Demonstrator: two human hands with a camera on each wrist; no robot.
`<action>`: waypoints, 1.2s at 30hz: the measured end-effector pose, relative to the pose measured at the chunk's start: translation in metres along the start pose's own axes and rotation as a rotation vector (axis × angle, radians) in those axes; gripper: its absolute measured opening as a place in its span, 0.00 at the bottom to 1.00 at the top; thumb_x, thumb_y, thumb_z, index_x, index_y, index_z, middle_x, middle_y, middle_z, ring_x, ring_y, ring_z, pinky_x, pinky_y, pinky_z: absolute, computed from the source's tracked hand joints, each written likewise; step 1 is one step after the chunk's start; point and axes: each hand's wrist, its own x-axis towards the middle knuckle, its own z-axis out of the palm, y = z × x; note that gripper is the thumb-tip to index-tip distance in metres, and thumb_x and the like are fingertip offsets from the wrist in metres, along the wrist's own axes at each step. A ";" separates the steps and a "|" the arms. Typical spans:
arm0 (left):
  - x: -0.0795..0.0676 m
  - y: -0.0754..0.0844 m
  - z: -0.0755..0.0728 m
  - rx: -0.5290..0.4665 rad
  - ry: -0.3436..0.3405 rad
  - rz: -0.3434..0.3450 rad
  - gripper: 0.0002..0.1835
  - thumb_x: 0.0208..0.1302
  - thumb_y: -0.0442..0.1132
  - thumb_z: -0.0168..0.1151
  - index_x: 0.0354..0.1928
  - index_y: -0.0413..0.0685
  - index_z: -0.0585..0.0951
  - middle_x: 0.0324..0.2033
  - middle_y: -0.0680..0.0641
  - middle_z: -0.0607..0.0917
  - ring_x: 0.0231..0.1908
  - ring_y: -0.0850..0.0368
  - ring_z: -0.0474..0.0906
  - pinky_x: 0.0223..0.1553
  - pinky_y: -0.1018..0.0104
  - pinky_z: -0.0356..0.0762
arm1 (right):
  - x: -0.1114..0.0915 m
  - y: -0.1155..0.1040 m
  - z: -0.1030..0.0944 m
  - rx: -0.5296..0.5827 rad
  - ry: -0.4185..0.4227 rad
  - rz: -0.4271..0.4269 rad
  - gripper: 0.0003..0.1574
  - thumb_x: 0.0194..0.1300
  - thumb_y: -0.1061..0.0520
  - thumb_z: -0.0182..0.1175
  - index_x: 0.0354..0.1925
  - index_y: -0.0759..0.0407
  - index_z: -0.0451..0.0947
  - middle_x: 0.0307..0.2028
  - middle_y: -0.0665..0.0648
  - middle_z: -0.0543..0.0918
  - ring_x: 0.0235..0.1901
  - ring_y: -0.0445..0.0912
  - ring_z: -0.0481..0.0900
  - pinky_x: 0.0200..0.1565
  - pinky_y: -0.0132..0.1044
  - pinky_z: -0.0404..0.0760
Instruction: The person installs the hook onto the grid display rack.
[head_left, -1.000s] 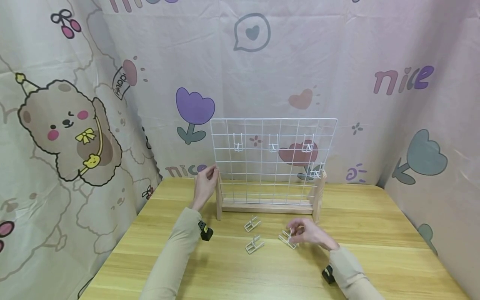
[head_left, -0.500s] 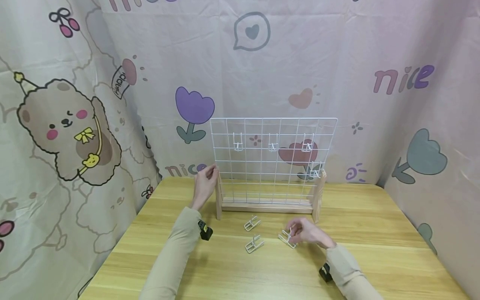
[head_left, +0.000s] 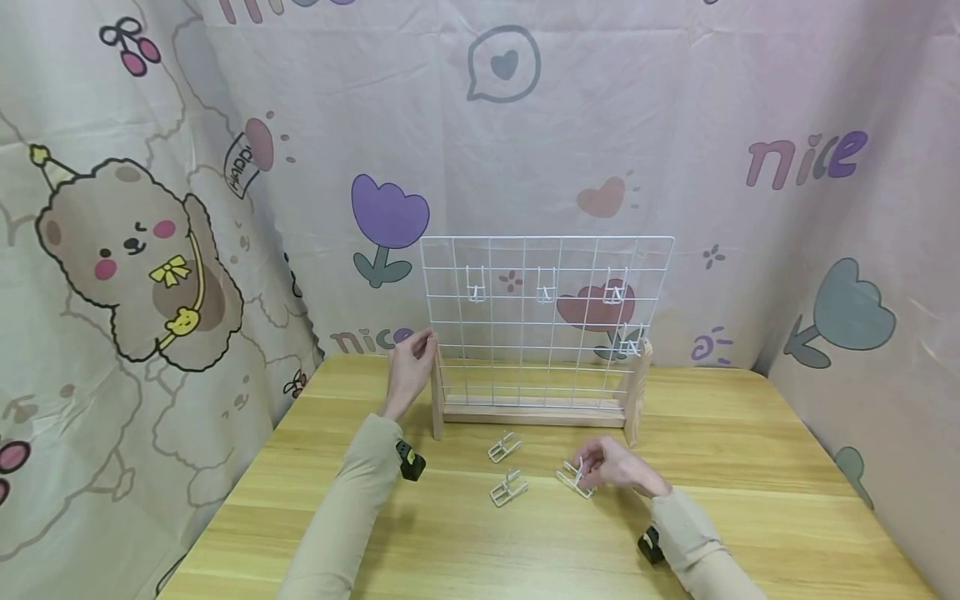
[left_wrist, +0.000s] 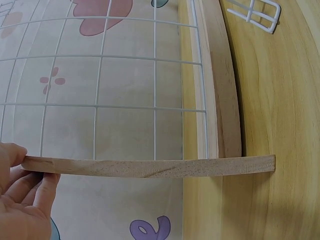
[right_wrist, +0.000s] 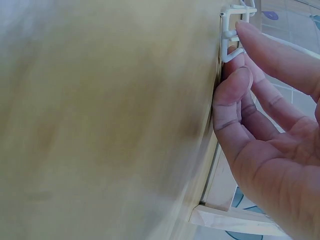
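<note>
My left hand (head_left: pixel 409 367) pinches the top of the left wooden upright (left_wrist: pixel 150 168) of a stand. That stand holds a white wire grid panel (head_left: pixel 547 237), which leans back slightly. Low over the table at the front right, my right hand (head_left: pixel 615 463) pinches a white wire hook (right_wrist: pixel 225 31) between thumb and fingers; part of the hook is hidden behind them. Two similar hooks lie to its left, one farther back (head_left: pixel 504 447) and one nearer (head_left: pixel 509 490).
Several white hooks hang on the grid: a row of three along its upper part, including the middle hook (head_left: pixel 546 294), and a lower hook (head_left: pixel 630 346) near the right upright (head_left: pixel 637 400). A printed curtain (head_left: pixel 487 150) surrounds the wooden table (head_left: pixel 450 550).
My right wrist has shifted very slightly left while the fingers stay at the same hook. The left hand and the grid stand have not visibly moved.
</note>
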 end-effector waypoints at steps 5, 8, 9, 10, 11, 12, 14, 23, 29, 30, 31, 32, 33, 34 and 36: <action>0.000 -0.001 0.000 0.006 0.003 0.010 0.19 0.74 0.34 0.57 0.61 0.31 0.78 0.57 0.31 0.82 0.58 0.38 0.82 0.60 0.51 0.82 | -0.001 0.000 0.000 0.003 0.001 0.002 0.17 0.47 0.74 0.70 0.38 0.77 0.80 0.29 0.60 0.85 0.28 0.37 0.79 0.31 0.24 0.81; 0.001 -0.001 0.000 0.006 0.003 0.009 0.19 0.74 0.35 0.57 0.61 0.31 0.78 0.57 0.31 0.82 0.58 0.38 0.82 0.60 0.52 0.81 | -0.002 0.000 0.000 0.006 0.003 0.007 0.15 0.48 0.73 0.71 0.37 0.76 0.80 0.29 0.61 0.86 0.28 0.38 0.79 0.32 0.25 0.82; 0.001 -0.001 0.000 0.007 0.002 0.008 0.19 0.74 0.35 0.57 0.61 0.31 0.78 0.57 0.31 0.82 0.58 0.38 0.82 0.60 0.53 0.81 | -0.002 -0.001 0.000 0.010 0.004 0.014 0.15 0.48 0.73 0.71 0.37 0.76 0.81 0.30 0.61 0.86 0.29 0.39 0.79 0.32 0.25 0.82; 0.001 -0.001 0.000 0.006 0.001 0.006 0.19 0.74 0.35 0.57 0.61 0.31 0.78 0.57 0.31 0.82 0.59 0.39 0.82 0.60 0.53 0.81 | -0.002 -0.001 0.000 0.012 0.004 0.014 0.15 0.48 0.73 0.71 0.37 0.76 0.81 0.30 0.61 0.86 0.29 0.40 0.79 0.32 0.25 0.82; 0.001 -0.001 0.000 0.004 0.000 0.004 0.19 0.74 0.35 0.57 0.61 0.31 0.78 0.57 0.31 0.82 0.59 0.39 0.82 0.60 0.53 0.81 | -0.002 -0.001 0.000 0.014 0.005 0.020 0.15 0.48 0.73 0.71 0.36 0.76 0.81 0.30 0.61 0.86 0.29 0.41 0.79 0.32 0.25 0.82; 0.001 -0.001 0.000 0.003 0.000 0.002 0.19 0.74 0.36 0.57 0.61 0.32 0.78 0.57 0.32 0.82 0.59 0.39 0.82 0.61 0.53 0.81 | -0.002 -0.001 0.000 0.013 0.004 0.020 0.14 0.48 0.72 0.72 0.36 0.76 0.81 0.30 0.61 0.86 0.29 0.41 0.79 0.31 0.25 0.82; 0.001 -0.001 -0.001 0.005 -0.001 0.001 0.19 0.74 0.36 0.57 0.61 0.32 0.78 0.58 0.32 0.82 0.59 0.39 0.82 0.60 0.53 0.81 | -0.002 -0.001 0.000 0.014 0.002 0.015 0.13 0.49 0.72 0.72 0.36 0.76 0.81 0.29 0.62 0.86 0.29 0.42 0.79 0.31 0.26 0.82; 0.000 -0.001 0.000 0.007 -0.004 -0.003 0.19 0.74 0.36 0.57 0.61 0.32 0.78 0.58 0.32 0.82 0.59 0.39 0.82 0.61 0.53 0.81 | -0.002 0.000 -0.001 -0.017 -0.009 0.009 0.10 0.51 0.70 0.72 0.34 0.75 0.83 0.27 0.61 0.87 0.25 0.38 0.79 0.27 0.25 0.80; 0.000 -0.002 -0.001 0.009 -0.004 0.000 0.19 0.74 0.37 0.57 0.61 0.32 0.78 0.58 0.32 0.82 0.59 0.39 0.81 0.61 0.53 0.81 | -0.003 0.001 -0.002 -0.017 -0.025 0.010 0.10 0.53 0.69 0.71 0.33 0.75 0.82 0.27 0.62 0.87 0.24 0.37 0.79 0.26 0.25 0.80; 0.000 -0.002 -0.001 0.008 -0.005 0.001 0.20 0.74 0.37 0.57 0.61 0.31 0.78 0.58 0.32 0.82 0.59 0.39 0.81 0.61 0.52 0.81 | -0.003 0.001 -0.002 -0.016 -0.028 0.010 0.09 0.53 0.69 0.71 0.33 0.76 0.82 0.27 0.62 0.88 0.23 0.37 0.79 0.25 0.25 0.80; 0.000 -0.002 -0.001 0.007 -0.006 -0.001 0.20 0.74 0.37 0.57 0.61 0.31 0.78 0.58 0.32 0.82 0.59 0.39 0.81 0.61 0.52 0.81 | -0.004 0.001 -0.003 -0.016 -0.029 0.009 0.09 0.54 0.69 0.71 0.33 0.76 0.82 0.26 0.62 0.88 0.23 0.37 0.79 0.25 0.25 0.80; 0.000 -0.002 -0.001 0.006 -0.006 -0.002 0.20 0.74 0.37 0.57 0.61 0.31 0.78 0.58 0.32 0.82 0.60 0.39 0.81 0.62 0.52 0.81 | -0.004 0.000 -0.003 -0.019 -0.029 0.009 0.09 0.54 0.69 0.71 0.33 0.75 0.82 0.26 0.62 0.88 0.23 0.37 0.79 0.24 0.24 0.80; 0.000 -0.002 -0.001 0.004 -0.007 -0.005 0.20 0.74 0.37 0.57 0.62 0.31 0.77 0.58 0.32 0.82 0.60 0.39 0.81 0.62 0.52 0.80 | -0.004 0.000 -0.003 -0.018 -0.032 0.010 0.09 0.54 0.69 0.70 0.33 0.76 0.82 0.26 0.63 0.88 0.22 0.37 0.79 0.24 0.24 0.79; 0.000 -0.002 -0.001 0.004 -0.008 -0.006 0.20 0.74 0.37 0.57 0.62 0.31 0.77 0.58 0.32 0.82 0.60 0.39 0.81 0.62 0.52 0.81 | -0.004 0.000 -0.003 -0.017 -0.033 0.013 0.09 0.54 0.68 0.71 0.33 0.75 0.82 0.26 0.63 0.88 0.22 0.37 0.79 0.24 0.24 0.79; 0.000 -0.002 0.000 0.004 -0.008 -0.006 0.20 0.74 0.36 0.57 0.62 0.31 0.77 0.58 0.32 0.82 0.59 0.39 0.81 0.61 0.51 0.81 | -0.005 0.000 -0.002 -0.011 -0.033 0.022 0.09 0.55 0.68 0.70 0.33 0.75 0.82 0.26 0.63 0.88 0.22 0.37 0.79 0.24 0.25 0.80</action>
